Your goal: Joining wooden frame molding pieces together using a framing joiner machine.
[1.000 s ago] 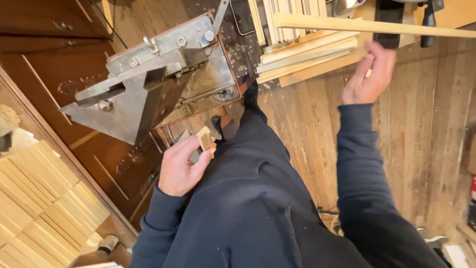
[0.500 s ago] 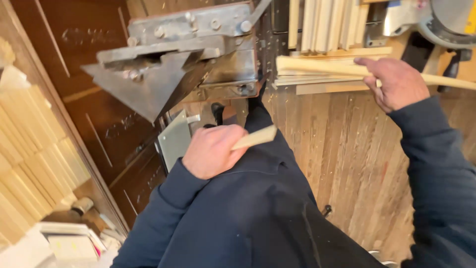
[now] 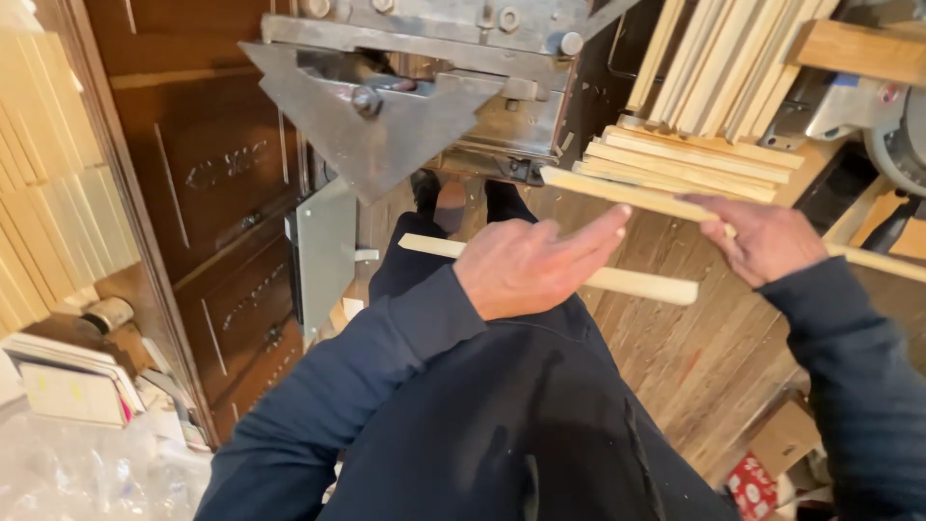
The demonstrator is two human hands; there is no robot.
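Note:
My left hand [image 3: 531,262] grips a short pale wooden strip [image 3: 644,283] that lies level in front of my waist, its ends sticking out either side of the hand. My index finger stretches towards a longer wooden strip [image 3: 617,192]. My right hand [image 3: 762,236] holds that longer strip, which runs from the centre out to the right edge. Both strips hang just below a grey metal machine [image 3: 405,87] with a triangular steel plate.
A stack of pale wooden strips [image 3: 690,164] rests to the right of the machine, with more leaning behind. A saw [image 3: 892,116] sits at the far right. Dark wooden panelled cabinets [image 3: 207,193] stand to the left, beside piled light boards [image 3: 48,193]. Plank floor below.
My left hand rose and turned, so the short strip now lies level and shows on both sides. My right hand brought the long strip lower and closer to my left hand.

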